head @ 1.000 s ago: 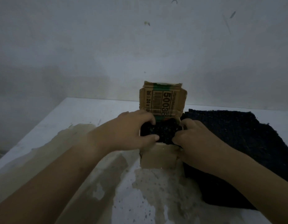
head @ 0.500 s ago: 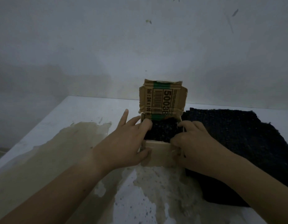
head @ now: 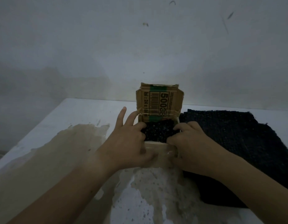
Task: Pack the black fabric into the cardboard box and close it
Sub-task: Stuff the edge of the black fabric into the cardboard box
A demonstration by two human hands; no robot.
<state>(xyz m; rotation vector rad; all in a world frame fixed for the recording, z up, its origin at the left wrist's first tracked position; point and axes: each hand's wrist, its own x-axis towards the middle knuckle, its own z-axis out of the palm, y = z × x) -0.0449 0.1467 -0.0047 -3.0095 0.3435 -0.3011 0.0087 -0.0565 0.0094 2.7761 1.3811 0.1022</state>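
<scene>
On the stained table (head: 85, 113), the left hand (head: 128, 143) sets its thumb on the cardboard box (head: 161, 153) front, two fingers curled onto the black fabric (head: 157, 133) bunched inside and two straight. Its lid flap (head: 159, 102) stands upright. The right hand (head: 188, 143) curls onto the fabric's right edge, over a larger dark cloth (head: 237, 143).

Box (head: 158, 151) sits mid-desk (head: 85, 113), wall (head: 140, 46) behind. Flap (head: 159, 101) stands upright at the box's back edge. Fabric (head: 157, 132) in the box. Mat (head: 237, 136) on the desk, just right of the box. Left hand (head: 127, 143) at the box's left side, right hand (head: 188, 143) at its right, both on the fabric.
</scene>
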